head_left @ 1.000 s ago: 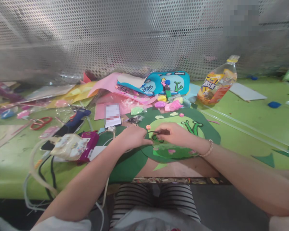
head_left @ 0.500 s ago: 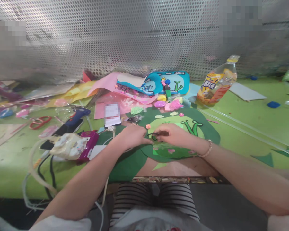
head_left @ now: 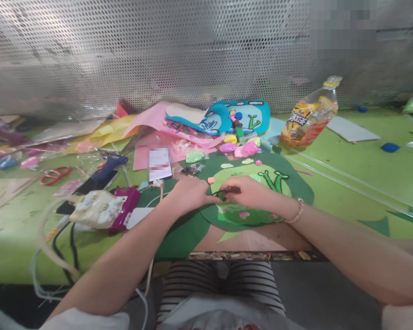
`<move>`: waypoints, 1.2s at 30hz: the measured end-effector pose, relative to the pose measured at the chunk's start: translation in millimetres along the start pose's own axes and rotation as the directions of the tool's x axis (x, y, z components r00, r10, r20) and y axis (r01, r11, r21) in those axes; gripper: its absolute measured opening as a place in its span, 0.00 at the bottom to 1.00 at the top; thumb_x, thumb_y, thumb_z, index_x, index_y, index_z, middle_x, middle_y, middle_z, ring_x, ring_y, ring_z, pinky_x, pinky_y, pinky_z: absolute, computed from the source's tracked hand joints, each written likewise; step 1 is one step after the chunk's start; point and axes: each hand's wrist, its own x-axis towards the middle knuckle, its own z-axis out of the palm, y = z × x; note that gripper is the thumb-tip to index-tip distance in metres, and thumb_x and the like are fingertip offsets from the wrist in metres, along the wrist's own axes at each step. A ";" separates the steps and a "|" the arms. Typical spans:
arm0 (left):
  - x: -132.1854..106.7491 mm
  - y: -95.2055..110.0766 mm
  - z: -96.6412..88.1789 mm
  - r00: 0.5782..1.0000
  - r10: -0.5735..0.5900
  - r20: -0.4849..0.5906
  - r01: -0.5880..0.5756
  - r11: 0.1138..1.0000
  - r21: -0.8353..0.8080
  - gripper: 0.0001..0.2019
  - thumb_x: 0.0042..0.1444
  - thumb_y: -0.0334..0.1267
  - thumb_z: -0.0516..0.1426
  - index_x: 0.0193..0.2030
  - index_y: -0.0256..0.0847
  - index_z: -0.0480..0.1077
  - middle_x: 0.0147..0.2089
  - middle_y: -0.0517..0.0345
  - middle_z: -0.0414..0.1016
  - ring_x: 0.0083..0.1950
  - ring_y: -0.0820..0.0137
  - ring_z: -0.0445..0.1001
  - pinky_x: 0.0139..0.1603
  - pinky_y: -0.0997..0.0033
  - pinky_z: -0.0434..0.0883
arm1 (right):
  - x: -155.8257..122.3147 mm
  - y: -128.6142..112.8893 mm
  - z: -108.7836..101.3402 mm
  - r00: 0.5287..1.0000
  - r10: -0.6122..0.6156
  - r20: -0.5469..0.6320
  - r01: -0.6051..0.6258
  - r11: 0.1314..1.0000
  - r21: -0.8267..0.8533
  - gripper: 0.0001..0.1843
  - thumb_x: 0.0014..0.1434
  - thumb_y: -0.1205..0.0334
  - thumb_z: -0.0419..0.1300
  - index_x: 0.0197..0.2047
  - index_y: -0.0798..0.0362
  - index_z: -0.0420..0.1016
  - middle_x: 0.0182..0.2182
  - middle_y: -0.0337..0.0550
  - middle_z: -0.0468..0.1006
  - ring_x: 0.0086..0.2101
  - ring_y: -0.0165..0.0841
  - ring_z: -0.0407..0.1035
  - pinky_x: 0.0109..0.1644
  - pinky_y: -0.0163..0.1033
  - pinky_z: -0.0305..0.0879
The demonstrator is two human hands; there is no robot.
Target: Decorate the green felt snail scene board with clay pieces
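Observation:
My right hand (head_left: 249, 192) pinches a thin black clay strand (head_left: 217, 193) above a layered green picture (head_left: 301, 185). From the left, my left hand (head_left: 189, 192) meets it, fingers curled and thumb pointing at the strand; the strand's other end runs in at these fingers. The hands nearly touch. Under them the picture shows a pale green oval with a black-outlined green plant (head_left: 278, 182), small pale clouds and a pink dot (head_left: 258, 162). An orange clay flower (head_left: 211, 180) lies by my left fingertips. My hands hide the middle of the picture.
Behind lie clay lumps (head_left: 248, 149), a phone (head_left: 160, 164) and a blue picture (head_left: 261, 114). Left are a hot glue gun (head_left: 110, 166), red scissors (head_left: 56, 175) and a power strip (head_left: 98, 209) with cables. A bottle (head_left: 309, 114) leans at the back right.
Both hands stay at the same spot over the picture. The fingertips have shifted slightly around the black clay strand, and the view has moved a little.

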 end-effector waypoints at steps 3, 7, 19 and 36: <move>0.2 0.7 0.6 1.000 -0.022 -0.010 0.022 1.000 0.018 0.34 0.55 0.65 0.39 0.23 0.37 0.69 0.21 0.50 0.71 0.26 0.65 0.69 0.31 0.67 0.53 | -0.4 -0.7 0.2 1.000 0.004 0.004 -0.004 1.000 0.012 0.06 0.51 0.71 0.60 0.33 0.54 0.76 0.29 0.40 0.78 0.28 0.28 0.68 0.32 0.33 0.60; 1.2 0.6 2.5 1.000 -0.027 -0.014 0.028 0.999 0.016 0.33 0.55 0.65 0.41 0.23 0.37 0.69 0.22 0.49 0.71 0.27 0.63 0.70 0.32 0.67 0.55 | -0.9 2.2 1.4 1.000 -0.017 0.009 0.017 1.000 0.017 0.08 0.51 0.72 0.58 0.34 0.54 0.76 0.29 0.40 0.77 0.28 0.28 0.68 0.32 0.33 0.60; 0.2 4.2 -2.6 0.998 -0.056 -0.002 0.056 0.998 0.026 0.33 0.55 0.64 0.41 0.22 0.36 0.69 0.22 0.49 0.71 0.26 0.65 0.69 0.35 0.64 0.57 | -2.7 8.9 -0.2 0.998 -0.040 0.041 0.039 0.999 0.020 0.10 0.50 0.73 0.57 0.35 0.54 0.76 0.28 0.40 0.76 0.28 0.29 0.68 0.31 0.32 0.60; 1.8 3.1 5.2 0.998 -0.060 -0.035 0.060 0.998 0.009 0.36 0.53 0.67 0.40 0.25 0.36 0.72 0.22 0.48 0.70 0.28 0.60 0.71 0.31 0.65 0.56 | -3.4 5.4 -4.7 0.985 -0.112 0.129 0.129 0.983 -0.133 0.12 0.55 0.72 0.55 0.41 0.54 0.73 0.27 0.39 0.72 0.28 0.29 0.63 0.31 0.34 0.55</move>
